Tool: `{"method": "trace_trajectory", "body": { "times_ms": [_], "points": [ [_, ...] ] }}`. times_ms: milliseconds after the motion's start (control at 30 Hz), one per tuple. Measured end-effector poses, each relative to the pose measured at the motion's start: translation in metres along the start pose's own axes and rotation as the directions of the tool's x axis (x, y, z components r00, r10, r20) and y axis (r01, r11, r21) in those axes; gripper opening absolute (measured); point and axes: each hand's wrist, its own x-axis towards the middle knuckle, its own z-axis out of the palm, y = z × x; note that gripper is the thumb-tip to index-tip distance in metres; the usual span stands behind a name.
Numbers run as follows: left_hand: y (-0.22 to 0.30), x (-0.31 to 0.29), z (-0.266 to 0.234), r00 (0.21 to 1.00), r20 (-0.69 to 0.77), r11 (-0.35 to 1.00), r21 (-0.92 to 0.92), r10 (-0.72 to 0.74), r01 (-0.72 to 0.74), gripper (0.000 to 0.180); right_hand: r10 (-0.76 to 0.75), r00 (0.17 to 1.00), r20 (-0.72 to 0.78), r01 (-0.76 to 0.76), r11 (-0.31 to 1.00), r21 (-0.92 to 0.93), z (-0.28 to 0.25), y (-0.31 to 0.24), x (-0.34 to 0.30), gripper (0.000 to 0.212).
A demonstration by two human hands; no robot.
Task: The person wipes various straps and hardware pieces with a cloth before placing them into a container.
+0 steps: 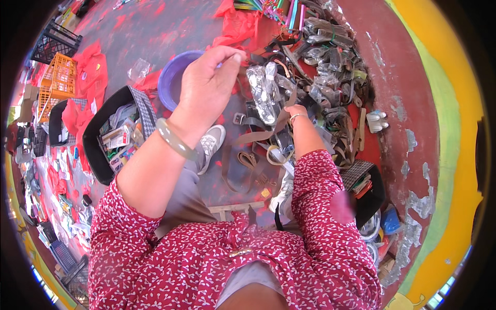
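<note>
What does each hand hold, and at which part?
The left hand pinches the top of a clear packet. The right hand grips a brown strap near its upper end.

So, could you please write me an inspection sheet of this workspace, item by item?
Surface: dark floor with red stains; the person sits low over it.
Job's things: brown strap running up to the hands; clear plastic-wrapped piece between them.
Clutter: large heap of straps and plastic packets, purple bowl, black box of small packages, red plastic bags, second black box.
Grippers: left hand raised, fingers pinched; what it grips cannot be told. Right hand in the straps, grip hidden.
Cables: nothing seen.
Surroundings: orange crate, black crate, painted yellow and green wall with flaking paint.
</note>
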Motion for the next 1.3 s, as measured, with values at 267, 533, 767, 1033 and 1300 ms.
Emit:
{"method": "trace_trajectory", "body": {
  "times_ms": [267, 533, 767, 1033, 1300],
  "points": [
    [0.004, -0.01, 0.007, 0.999, 0.052, 1.0, -0.014, 0.013, -0.012, 0.016, -0.381, 0.901, 0.207, 0.161, 0.737, 0.657, -0.119, -0.082, -0.112, 0.016],
    [-0.001, -0.018, 0.033, 0.993, 0.106, 0.998, 0.034, 0.049, -0.053, 0.018, -0.694, 0.71, -0.114, 0.543, 0.437, 0.717, -0.269, -0.12, -0.281, 0.017],
    [-0.012, -0.024, 0.07, 0.843, 0.466, 0.887, -0.221, -0.269, 0.405, 0.022, -0.882, 0.471, -0.01, 0.617, 0.321, 0.719, -0.313, -0.152, -0.38, 0.025],
    [0.039, -0.059, 0.113, 0.539, 0.839, 0.606, -0.465, 0.071, 0.645, 0.067, -0.968, 0.212, 0.134, 0.577, 0.234, 0.783, -0.303, -0.177, -0.426, 0.028],
    [0.049, -0.053, 0.103, 0.062, 0.924, 0.544, -0.276, 0.378, 0.792, 0.063, -0.817, 0.53, 0.227, 0.767, 0.576, 0.284, -0.348, -0.205, -0.391, 0.031]
  ]
}}
